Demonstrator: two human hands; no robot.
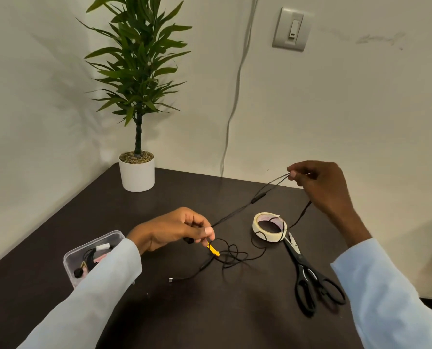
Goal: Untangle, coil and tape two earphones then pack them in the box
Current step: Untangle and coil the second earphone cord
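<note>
A black earphone cable (237, 214) stretches taut between my two hands above the dark table. My left hand (174, 229) pinches one end near a yellow clip (213, 249). My right hand (321, 183) pinches the doubled cable higher, at the far right. Loose loops of the cable (231, 256) lie on the table below, ending in a small plug (170, 280). A clear plastic box (84, 250) by my left sleeve holds another coiled earphone (89, 260) with tape on it. A roll of masking tape (269, 226) and black scissors (308, 278) lie to the right.
A potted plant in a white pot (136, 172) stands at the table's far left corner by the wall. A grey cable (235, 96) hangs down the wall behind the table. The table's right edge (345, 248) runs under my right forearm.
</note>
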